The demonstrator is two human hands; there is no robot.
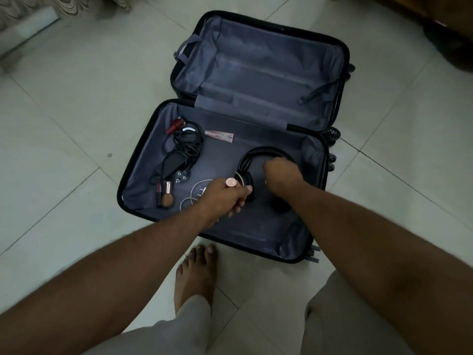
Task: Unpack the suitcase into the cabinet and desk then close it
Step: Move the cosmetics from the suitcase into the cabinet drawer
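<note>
Both forearms reach down from the near edge of the head view, past a bare foot point(195, 275) on the tiled floor point(64, 119), into the near half of the open suitcase point(143, 149). Left hand point(225, 196) has its fingers curled round a small round copper-coloured thing and touches the left earcup of the black headphones point(258, 156); right hand point(280, 172) is closed over the headband side, though whether it truly grips I cannot tell. Those headphones lie flat on the grey lining, right of centre. I judge them light, with a springy band and swivelling cups that could flop, so the band's top looks the safest hold. Left of them lie a tangled black charger with cables point(179, 152), a white cable point(198, 193), cosmetics point(165, 193) and a small tube point(220, 135), all light, the cords liable to snag.
</note>
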